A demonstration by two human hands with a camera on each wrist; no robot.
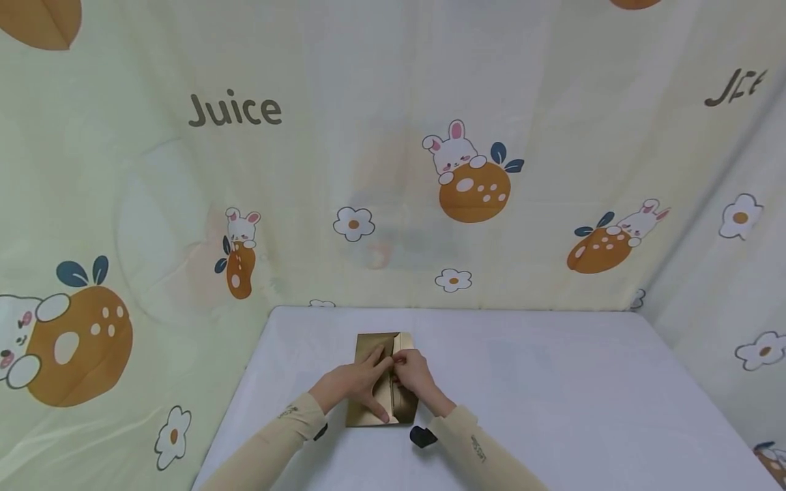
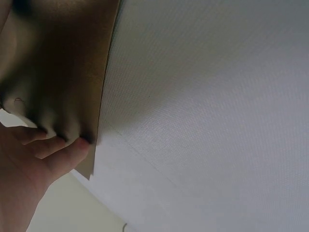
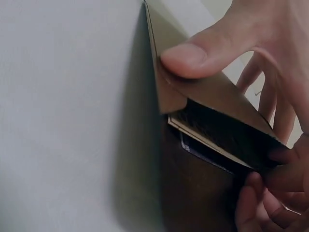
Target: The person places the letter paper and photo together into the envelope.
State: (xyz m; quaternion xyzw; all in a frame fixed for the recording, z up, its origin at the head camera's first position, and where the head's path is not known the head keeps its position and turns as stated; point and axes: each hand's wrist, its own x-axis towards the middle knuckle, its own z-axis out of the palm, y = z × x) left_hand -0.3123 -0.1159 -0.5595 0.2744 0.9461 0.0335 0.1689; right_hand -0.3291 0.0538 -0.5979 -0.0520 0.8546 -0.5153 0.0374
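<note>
A gold envelope (image 1: 404,407) lies on the white table, with a folded flap along its long opening. My left hand (image 1: 356,383) rests on it, fingers spread and nearly straight. Its thumb (image 3: 188,59) presses on the flap in the right wrist view. With curled fingers, my right hand (image 1: 415,372) pinches at the opening's edge. Inside the gap in the right wrist view show a cream-edged insert (image 3: 212,141) and a dark, silver-lined edge (image 3: 203,153). Whether the right fingertips also hold these inserts is hidden.
The white tabletop (image 1: 552,382) extends on both sides of the envelope. A printed curtain (image 1: 381,157) with rabbits, oranges and flowers hangs behind the table and at its sides. Dark wrist devices (image 1: 422,436) sit under the cream sleeves (image 1: 270,440).
</note>
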